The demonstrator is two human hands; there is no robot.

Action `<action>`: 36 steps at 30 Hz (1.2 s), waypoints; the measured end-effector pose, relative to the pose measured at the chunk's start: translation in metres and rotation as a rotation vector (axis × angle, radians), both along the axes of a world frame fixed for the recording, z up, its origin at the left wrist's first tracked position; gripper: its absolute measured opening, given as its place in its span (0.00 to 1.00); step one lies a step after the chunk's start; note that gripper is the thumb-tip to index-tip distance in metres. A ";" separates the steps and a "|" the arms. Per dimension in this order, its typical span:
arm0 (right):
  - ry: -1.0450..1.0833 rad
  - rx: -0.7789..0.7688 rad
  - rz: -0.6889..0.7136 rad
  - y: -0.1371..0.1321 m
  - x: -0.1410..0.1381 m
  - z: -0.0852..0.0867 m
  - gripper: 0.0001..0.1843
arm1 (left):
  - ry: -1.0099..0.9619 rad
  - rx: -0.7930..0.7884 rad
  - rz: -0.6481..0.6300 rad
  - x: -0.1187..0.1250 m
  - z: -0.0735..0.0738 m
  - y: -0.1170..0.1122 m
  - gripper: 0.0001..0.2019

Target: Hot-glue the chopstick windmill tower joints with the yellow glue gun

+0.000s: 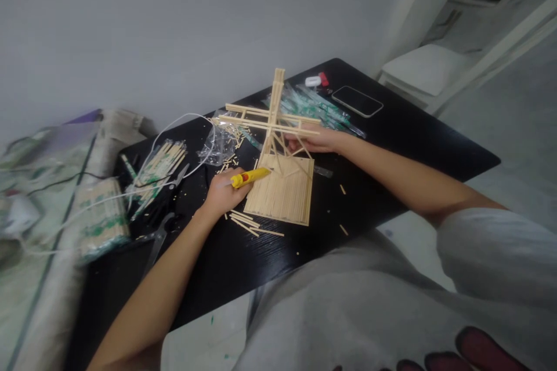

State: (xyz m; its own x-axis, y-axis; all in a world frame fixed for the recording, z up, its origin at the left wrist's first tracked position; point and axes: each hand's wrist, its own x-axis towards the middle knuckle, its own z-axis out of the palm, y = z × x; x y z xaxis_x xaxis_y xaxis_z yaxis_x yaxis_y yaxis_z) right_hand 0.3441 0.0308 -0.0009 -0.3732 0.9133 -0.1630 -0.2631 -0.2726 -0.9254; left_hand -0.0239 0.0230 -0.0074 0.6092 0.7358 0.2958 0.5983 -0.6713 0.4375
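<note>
A yellow hot glue gun [251, 177] is gripped in my left hand [223, 192], its nozzle pointing right at the foot of a wooden stick model [273, 122]. The model has an upright post, paired crossbars and slanting braces, and stands on a square base of sticks laid side by side [281, 200]. Behind the right end of the crossbars, my right hand [319, 138] has its fingers curled in against the model; the sticks partly hide the fingertips. Several loose sticks [244, 221] lie by the base's front left corner.
On the black table [374, 185] lie a phone [357, 101], green-printed wrappers [315, 105], clear plastic [217, 145] and scissors [177, 178]. Bundled sticks [102, 214] and loose wrapped sticks [161, 171] are at left. A white cable [174, 122] loops across there.
</note>
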 end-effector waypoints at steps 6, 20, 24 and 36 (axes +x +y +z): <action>0.021 0.001 -0.002 -0.001 0.000 0.001 0.13 | -0.047 0.008 -0.025 0.002 0.001 -0.002 0.15; 0.015 -0.014 -0.005 -0.003 0.000 0.003 0.15 | -0.035 0.004 -0.029 0.003 0.004 -0.002 0.14; 0.009 -0.023 -0.019 -0.004 -0.001 0.005 0.16 | -0.019 -0.004 -0.001 0.004 0.003 -0.002 0.14; -0.009 -0.046 -0.026 -0.003 0.001 0.003 0.12 | -0.038 0.010 -0.020 0.003 -0.001 -0.002 0.12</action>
State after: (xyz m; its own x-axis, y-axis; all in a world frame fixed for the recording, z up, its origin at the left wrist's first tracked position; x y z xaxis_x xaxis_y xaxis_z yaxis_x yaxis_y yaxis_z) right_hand 0.3451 0.0279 0.0023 -0.3474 0.9143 -0.2083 -0.2621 -0.3080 -0.9146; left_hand -0.0212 0.0214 -0.0086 0.6117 0.7207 0.3262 0.5683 -0.6872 0.4525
